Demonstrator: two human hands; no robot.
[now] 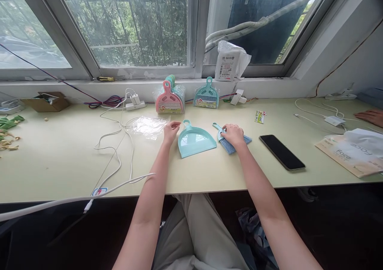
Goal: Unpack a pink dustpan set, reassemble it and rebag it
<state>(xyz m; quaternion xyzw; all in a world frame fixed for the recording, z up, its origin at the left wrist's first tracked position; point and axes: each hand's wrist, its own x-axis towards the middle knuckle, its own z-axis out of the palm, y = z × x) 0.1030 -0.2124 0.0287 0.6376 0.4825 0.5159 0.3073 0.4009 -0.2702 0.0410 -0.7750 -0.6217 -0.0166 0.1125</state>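
A light-blue dustpan point(197, 141) lies on the table in front of me, its looped handle pointing away. My left hand point(171, 132) is just left of that handle, fingers drawn together; what they hold, if anything, is too small to make out. Crumpled clear plastic wrapping point(149, 126) lies left of this hand. To the right of the dustpan, my right hand point(233, 135) is closed over a small hand brush point(229, 146) with a light-blue handle and blue-grey bristles. The brush rests on the table, its handle end pointing up and left.
Wrapped dustpan sets, a pink-fronted stack point(169, 102) and a teal one point(207, 94), lean at the sill. A phone point(282, 152), a small card point(260, 117) and a tissue pack point(351, 152) lie right. White cables point(115, 150) cross the left. Another person's hand point(371, 117) rests far right.
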